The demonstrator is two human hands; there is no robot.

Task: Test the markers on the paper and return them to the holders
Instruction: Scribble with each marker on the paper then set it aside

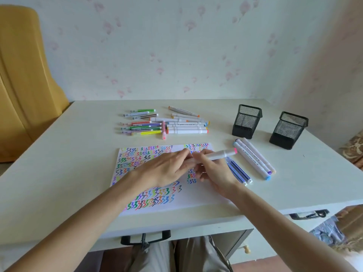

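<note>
Your right grip (211, 169) holds the light, stiff marker (221, 154) mid-barrel; your left grip (169, 167) pinches its near end, maybe the cap.

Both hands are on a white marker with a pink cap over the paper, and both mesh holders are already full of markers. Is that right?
Not quite. In the head view both mesh holders look empty. The rest stands: both hands hold the white marker with a pink cap over the paper.
</note>
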